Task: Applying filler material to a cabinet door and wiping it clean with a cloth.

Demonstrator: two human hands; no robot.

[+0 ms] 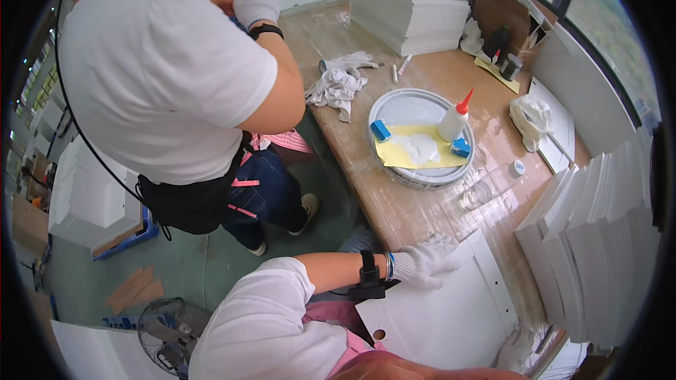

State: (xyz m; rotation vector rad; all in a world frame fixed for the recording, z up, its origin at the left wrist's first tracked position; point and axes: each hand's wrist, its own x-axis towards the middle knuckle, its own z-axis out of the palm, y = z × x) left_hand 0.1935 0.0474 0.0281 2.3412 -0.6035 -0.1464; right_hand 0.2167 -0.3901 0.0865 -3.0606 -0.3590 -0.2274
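Observation:
A flat white panel (451, 309) with small dark holes and one larger round hole lies at the near edge of the table in front of me. My left hand (426, 260), in a white knit glove, rests on its far left part with fingers stretched out. At the panel's near right corner, my gloved right hand (517, 350) grips the edge; its fingers show only in part. Beyond the panel stands a round grey-white lid or tub (377, 109). On it are a yellow sheet (394, 157) with a white puddle, a white bottle (452, 124) with a red nozzle, and blue blocks (380, 131).
Tall stacks of white panels stand on the right (591, 239) and at the back (412, 14). A clear bottle (489, 186) lies nearby. White gloves (338, 88) lie at the table's left edge. Another person (176, 84) stands to the left; a fan (172, 331) is on the floor.

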